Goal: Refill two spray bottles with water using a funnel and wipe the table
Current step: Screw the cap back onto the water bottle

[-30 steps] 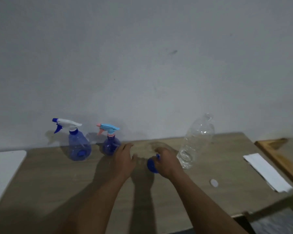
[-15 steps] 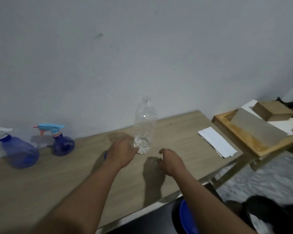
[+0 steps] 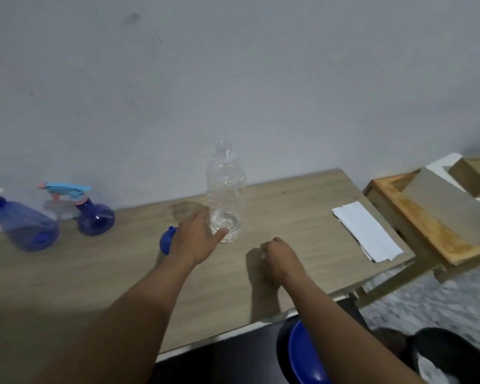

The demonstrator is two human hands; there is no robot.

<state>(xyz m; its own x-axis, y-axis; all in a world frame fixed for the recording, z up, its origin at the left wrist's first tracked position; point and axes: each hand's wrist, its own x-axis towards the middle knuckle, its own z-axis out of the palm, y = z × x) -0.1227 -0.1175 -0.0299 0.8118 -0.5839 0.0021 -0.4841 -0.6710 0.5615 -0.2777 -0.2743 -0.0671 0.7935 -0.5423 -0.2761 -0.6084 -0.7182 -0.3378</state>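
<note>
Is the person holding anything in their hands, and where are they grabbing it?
The left hand touches the base of the clear bottle with its thumb, not clearly gripping. The right hand is curled on the table; whether it holds anything cannot be told.

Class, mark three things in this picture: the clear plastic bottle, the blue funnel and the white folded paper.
clear plastic bottle (image 3: 225,195): head view, middle of its body.
blue funnel (image 3: 166,241): head view, its visible rim.
white folded paper (image 3: 365,231): head view, centre of the top sheet.

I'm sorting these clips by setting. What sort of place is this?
Probably a plain room at home or a small workroom: a bare painted wall, a simple wooden table set against it, and a low wooden side stand holding cardboard boxes.
</note>
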